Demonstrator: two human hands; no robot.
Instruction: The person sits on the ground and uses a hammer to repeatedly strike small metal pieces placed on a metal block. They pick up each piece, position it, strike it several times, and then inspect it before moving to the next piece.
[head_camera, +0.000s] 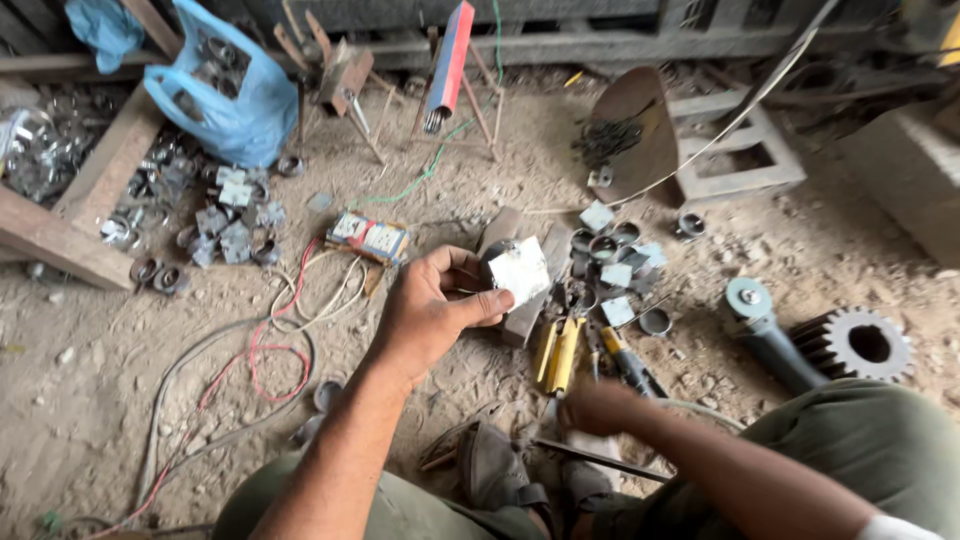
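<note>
Head view. Item: one square metal plate (520, 270), welded to a short ring, pinched in the left hand (430, 315) at frame centre. Right hand (597, 405), at 5 o'clock, blurred over the tools; its grip cannot be told. Step, as judged: piece held up for checking, tool being fetched. Next move calls for a steady hold. Count: one angle grinder (765, 325), one gear (855, 345), one blue bag (225, 95); about five loose plates (617, 275) at 2 o'clock.

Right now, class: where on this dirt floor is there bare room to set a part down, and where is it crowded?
Bare dirt lies right of the grinder and gear, and at the lower left beyond the wires. It is crowded below the left hand holding the metal plate, among the rings and yellow pliers, and by the blue bag.
</note>
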